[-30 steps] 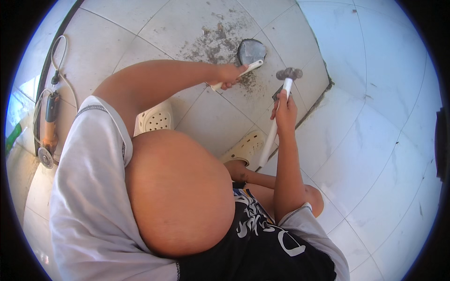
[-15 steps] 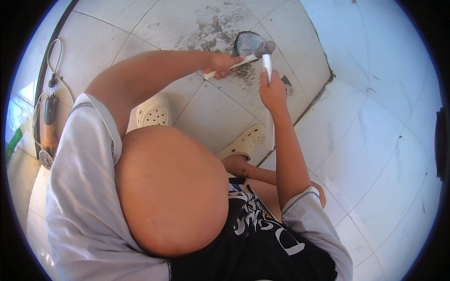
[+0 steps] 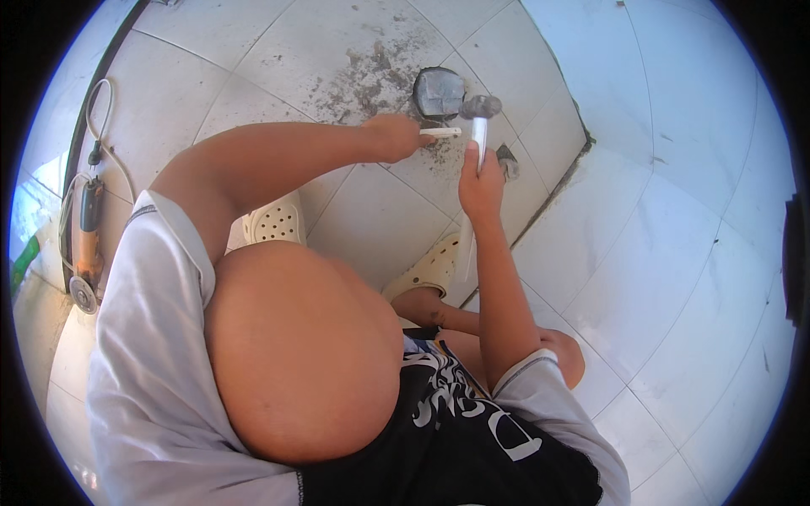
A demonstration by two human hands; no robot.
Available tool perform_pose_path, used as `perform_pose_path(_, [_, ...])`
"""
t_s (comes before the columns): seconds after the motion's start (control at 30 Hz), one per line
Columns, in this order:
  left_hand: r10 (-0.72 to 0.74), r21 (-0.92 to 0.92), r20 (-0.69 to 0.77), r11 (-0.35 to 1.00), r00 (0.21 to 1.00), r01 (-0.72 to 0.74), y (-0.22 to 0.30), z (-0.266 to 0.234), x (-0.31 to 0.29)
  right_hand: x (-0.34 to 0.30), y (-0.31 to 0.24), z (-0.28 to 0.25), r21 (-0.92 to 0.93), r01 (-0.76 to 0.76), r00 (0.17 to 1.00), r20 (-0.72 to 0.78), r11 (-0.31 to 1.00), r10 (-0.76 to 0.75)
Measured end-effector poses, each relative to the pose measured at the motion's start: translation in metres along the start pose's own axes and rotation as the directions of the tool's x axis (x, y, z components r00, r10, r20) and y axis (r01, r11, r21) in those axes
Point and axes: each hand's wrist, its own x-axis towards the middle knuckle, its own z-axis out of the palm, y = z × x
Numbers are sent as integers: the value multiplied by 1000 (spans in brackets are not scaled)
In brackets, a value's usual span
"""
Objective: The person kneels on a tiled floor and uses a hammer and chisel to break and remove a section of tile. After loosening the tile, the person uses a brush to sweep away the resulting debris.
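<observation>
My left hand (image 3: 392, 137) is closed around a slim white chisel-like bar (image 3: 443, 132). One end sticks out past the fingers, just below a rough-edged hole (image 3: 440, 93) in the tiled floor, where a grey surface shows. My right hand (image 3: 482, 181) grips a hammer by its white handle (image 3: 479, 135), the thumb lying along it. The dark grey hammer head (image 3: 481, 106) is up, close to the hole's right edge in the picture. Between bar and hammer there is a small gap. The lower handle runs down beside my forearm.
Dark crumbs and dust (image 3: 371, 72) lie left of the hole. A smaller broken spot (image 3: 508, 162) sits right of the hammer. An angle grinder (image 3: 89, 228) with its cord rests at the far left. My cream clogs (image 3: 277, 221) are on the tiles below my hands.
The bar has come away from the hole and hammer head, turning nearly level as my left hand shifted slightly lower. The hammer has dropped a little, and the grey inside of the hole is less covered.
</observation>
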Motion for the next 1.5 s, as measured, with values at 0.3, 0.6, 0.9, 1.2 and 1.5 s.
perform_pose_path(0.3, [14,-369,69,929,998,13,44,9,5,-32,20,-25,359,-338,941,112,870,319])
perform_pose_path(0.6, [25,-287,114,958,993,9,41,18,25,-30,14,-32,432,-443,895,171,785,411])
perform_pose_path(0.9, [-30,-372,11,928,999,32,43,30,32,-15,16,-39,390,-354,935,139,850,326])
perform_pose_path(1.2, [64,-244,-338,958,939,-153,37,44,21,-8,22,-40,353,-325,945,143,877,293])
perform_pose_path(1.5, [-72,-498,-1,865,997,62,39,26,17,-7,17,-37,317,-348,936,164,882,310])
